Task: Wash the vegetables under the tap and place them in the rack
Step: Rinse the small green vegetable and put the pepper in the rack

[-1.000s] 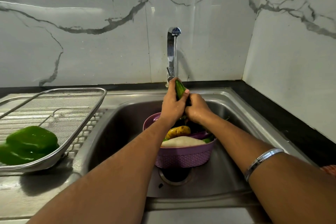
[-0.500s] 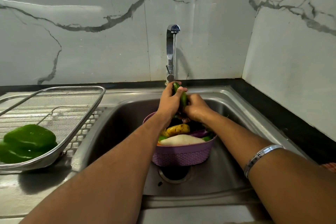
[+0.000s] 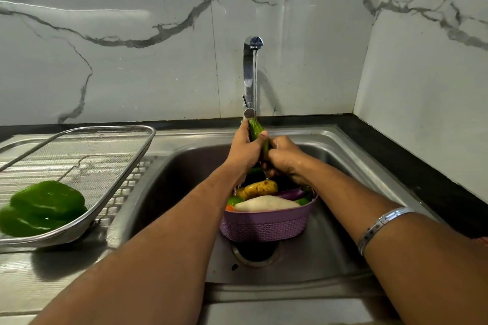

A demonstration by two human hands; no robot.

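- Presently, left hand is wrapped round the upper part of a long green vegetable; thumb lies across its front, fingers curled behind it.
- Right hand grips the lower part of the same vegetable, fingers curled inward; fingertips are hidden behind the hand.
- Vegetable is held near upright, top end just under the tap; a thin stream of water runs down onto it.
- Both hands are above the purple basket, which stands in the sink over the drain.
- Basket contents: a yellowish potato, a pale white vegetable, green and purple pieces partly hidden.
- Mesh rack rests on the drainboard left of the sink; a green capsicum lies in its near end.
- Silver bangle on the right forearm.
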